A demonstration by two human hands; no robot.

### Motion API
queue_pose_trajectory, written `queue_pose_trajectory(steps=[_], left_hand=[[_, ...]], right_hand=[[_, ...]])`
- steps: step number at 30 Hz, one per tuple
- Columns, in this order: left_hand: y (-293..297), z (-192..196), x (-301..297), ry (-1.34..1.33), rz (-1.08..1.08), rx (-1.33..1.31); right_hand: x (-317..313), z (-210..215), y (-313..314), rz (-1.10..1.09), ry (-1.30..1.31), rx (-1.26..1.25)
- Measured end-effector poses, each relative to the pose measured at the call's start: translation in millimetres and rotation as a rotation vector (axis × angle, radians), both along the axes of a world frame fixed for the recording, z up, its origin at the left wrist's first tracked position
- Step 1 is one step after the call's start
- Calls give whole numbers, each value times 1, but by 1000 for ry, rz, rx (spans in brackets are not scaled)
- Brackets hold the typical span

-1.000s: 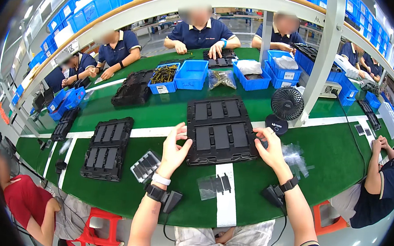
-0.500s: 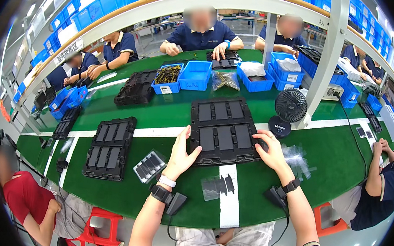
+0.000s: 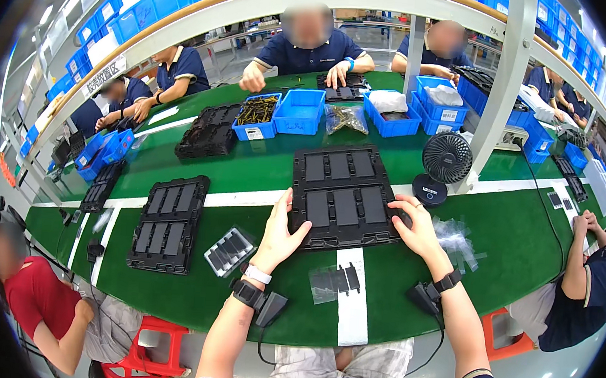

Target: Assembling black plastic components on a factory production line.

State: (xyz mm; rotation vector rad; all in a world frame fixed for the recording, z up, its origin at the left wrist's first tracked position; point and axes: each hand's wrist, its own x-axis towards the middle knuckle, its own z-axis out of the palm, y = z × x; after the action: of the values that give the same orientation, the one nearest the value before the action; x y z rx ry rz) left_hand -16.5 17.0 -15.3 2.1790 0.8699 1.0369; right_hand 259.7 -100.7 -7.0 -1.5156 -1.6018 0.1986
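Observation:
A black plastic tray (image 3: 349, 187) lies on the green mat before me. Two rows of flat dark rectangular pieces fill its pockets. My left hand (image 3: 282, 230) grips its left side, with the thumb over the near corner and the fingers along the edge. On the opposite side, my right hand (image 3: 416, 228) holds the right edge between thumb and fingers. Just below the tray, a clear film sheet with dark strips (image 3: 335, 282) rests partly on a white stripe. A small clear box of dark strips (image 3: 230, 252) sits left of my left wrist.
Another filled black tray (image 3: 168, 223) lies to the left. A small black fan (image 3: 447, 164) stands at the right, near crumpled clear film (image 3: 456, 243). Beyond are a blue bin of brass-coloured parts (image 3: 257, 115), an empty blue bin (image 3: 300, 111) and a shelf post (image 3: 502, 97). Co-workers sit around.
Both my hands stay on the tray's sides, and the tray keeps its place. Across the table, a co-worker's hand has moved slightly left and nearer.

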Motion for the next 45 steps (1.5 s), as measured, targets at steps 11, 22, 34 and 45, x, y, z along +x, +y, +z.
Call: queue_pose_trajectory(steps=[11, 22, 34, 45], left_hand=[[-2, -4, 0, 18, -11, -20], [-5, 3, 1, 23, 31, -9], [-8, 10, 4, -8, 80, -8], [-9, 7, -2, 72, 96, -42]], right_hand=[[-1, -1, -1, -2, 9, 0], [-3, 1, -2, 5, -4, 15], [1, -5, 0, -123, 255, 142], [1, -6, 0, -149, 113, 56]])
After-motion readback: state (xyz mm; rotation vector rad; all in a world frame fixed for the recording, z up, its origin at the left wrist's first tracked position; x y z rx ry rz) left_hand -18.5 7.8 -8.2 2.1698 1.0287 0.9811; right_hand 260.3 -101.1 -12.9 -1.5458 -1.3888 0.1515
